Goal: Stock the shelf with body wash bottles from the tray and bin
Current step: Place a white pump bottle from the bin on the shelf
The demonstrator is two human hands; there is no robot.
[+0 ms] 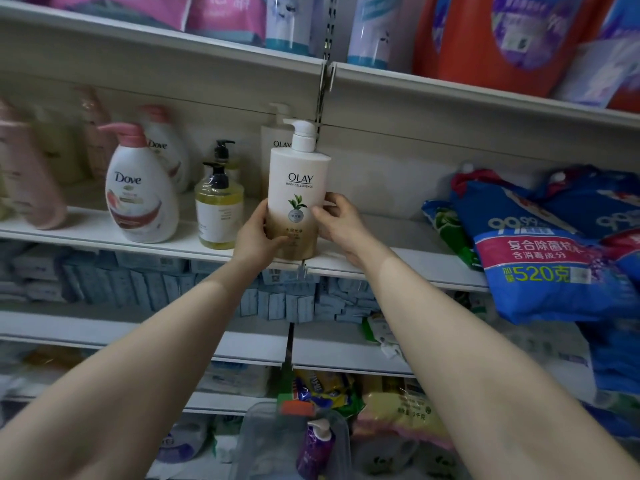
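— Head view: where's the Olay bottle (298, 195)?
— Frame centre, upright on the shelf (398, 261) edge, pump up, label facing us; left hand (256, 237) and right hand (337, 220) clasp its lower sides.

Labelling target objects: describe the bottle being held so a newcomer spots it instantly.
On the middle white metal shelf, near the vertical divider post, stands a tall white-to-gold Olay pump bottle at the front edge, gripped low by both hands, left and right. Unlike the squat clear amber bottle to its left, it carries a green leaf emblem.
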